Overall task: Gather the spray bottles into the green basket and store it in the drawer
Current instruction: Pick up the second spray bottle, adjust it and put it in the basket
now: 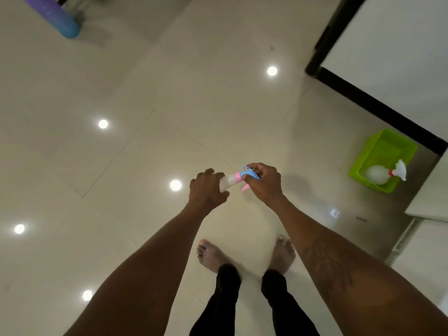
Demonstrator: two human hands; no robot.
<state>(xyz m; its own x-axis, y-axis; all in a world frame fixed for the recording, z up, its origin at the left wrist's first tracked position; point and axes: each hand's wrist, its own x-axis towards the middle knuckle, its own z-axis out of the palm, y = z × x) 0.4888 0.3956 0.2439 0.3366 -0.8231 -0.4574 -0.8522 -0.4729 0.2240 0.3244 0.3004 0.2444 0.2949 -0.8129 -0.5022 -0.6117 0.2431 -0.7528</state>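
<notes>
Two hands point(208, 190) point(264, 184) grip (sideways) spray bottle point(231, 180).

My left hand point(208, 190) covers most of the spray bottle point(229, 181); my right fingers point(260, 169) hide part of its blue head. The purple roll point(52, 14) is cut off at the top edge and blurred.

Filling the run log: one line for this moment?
both hands hold bottle | basket on floor, one bottle inside
</notes>
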